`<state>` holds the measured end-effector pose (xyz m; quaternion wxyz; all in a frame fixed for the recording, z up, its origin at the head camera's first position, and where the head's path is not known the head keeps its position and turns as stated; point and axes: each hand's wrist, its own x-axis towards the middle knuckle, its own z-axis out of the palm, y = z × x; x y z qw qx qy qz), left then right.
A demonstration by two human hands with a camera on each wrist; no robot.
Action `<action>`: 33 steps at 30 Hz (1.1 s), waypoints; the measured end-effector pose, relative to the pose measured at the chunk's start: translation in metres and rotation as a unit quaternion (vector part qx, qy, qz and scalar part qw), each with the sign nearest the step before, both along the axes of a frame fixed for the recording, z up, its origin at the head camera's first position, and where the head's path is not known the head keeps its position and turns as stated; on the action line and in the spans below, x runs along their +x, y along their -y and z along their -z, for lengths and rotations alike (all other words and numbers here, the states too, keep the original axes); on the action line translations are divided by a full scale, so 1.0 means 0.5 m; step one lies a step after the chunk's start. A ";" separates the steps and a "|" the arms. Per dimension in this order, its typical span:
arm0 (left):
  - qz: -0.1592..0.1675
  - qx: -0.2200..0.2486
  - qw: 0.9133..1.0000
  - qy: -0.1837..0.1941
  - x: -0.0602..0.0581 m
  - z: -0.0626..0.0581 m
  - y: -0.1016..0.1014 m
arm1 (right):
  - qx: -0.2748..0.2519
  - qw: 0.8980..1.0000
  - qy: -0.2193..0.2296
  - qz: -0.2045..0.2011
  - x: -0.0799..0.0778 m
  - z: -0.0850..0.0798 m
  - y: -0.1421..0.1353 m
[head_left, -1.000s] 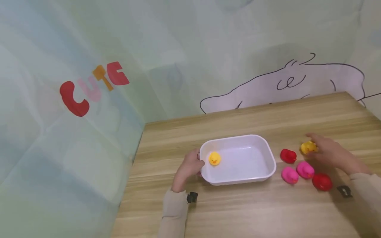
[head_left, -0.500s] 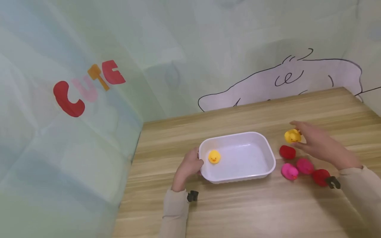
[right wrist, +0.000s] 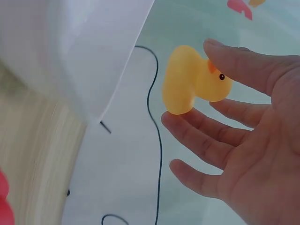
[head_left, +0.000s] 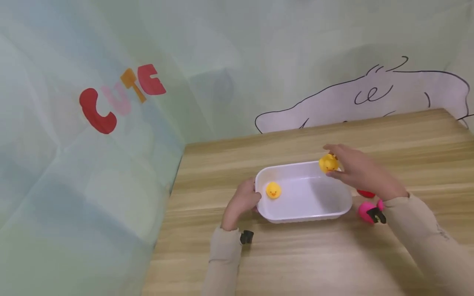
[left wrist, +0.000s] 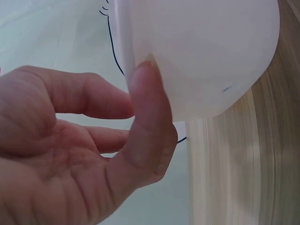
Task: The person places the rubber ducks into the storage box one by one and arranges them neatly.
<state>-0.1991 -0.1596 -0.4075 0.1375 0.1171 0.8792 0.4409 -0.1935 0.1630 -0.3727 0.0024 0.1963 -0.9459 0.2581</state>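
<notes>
A yellow rubber duck (head_left: 328, 163) is pinched between the thumb and fingers of my right hand (head_left: 357, 170), over the far right rim of a white plastic tray (head_left: 296, 216). In the right wrist view the held duck (right wrist: 180, 79) has its head toward the thumb. My left hand (head_left: 242, 199) grips the tray's left end; in the left wrist view thumb and fingers (left wrist: 149, 108) pinch its edge. Inside the tray, at its left, sits a second yellow duck (head_left: 273, 190).
Right of the tray a pink duck (head_left: 365, 211) and a red duck (head_left: 365, 193) show partly under my right arm, which hides other ducks. The wooden table (head_left: 289, 259) meets a fabric backdrop (head_left: 222, 74) at its back and left.
My right hand has picked up the yellow duck from the table and carried it left, up over the tray's rim. My left hand keeps its grip on the tray.
</notes>
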 end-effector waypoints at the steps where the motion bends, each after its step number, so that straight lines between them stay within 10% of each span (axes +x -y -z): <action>1: 0.000 0.001 1.000 -0.002 -0.002 -0.001 -0.001 | -0.002 1.000 0.001 -0.004 -0.004 -0.002 0.009; 33: 0.008 0.015 1.000 -0.005 -0.007 0.000 0.021 | 0.029 0.987 0.117 -0.104 -0.102 0.037 0.170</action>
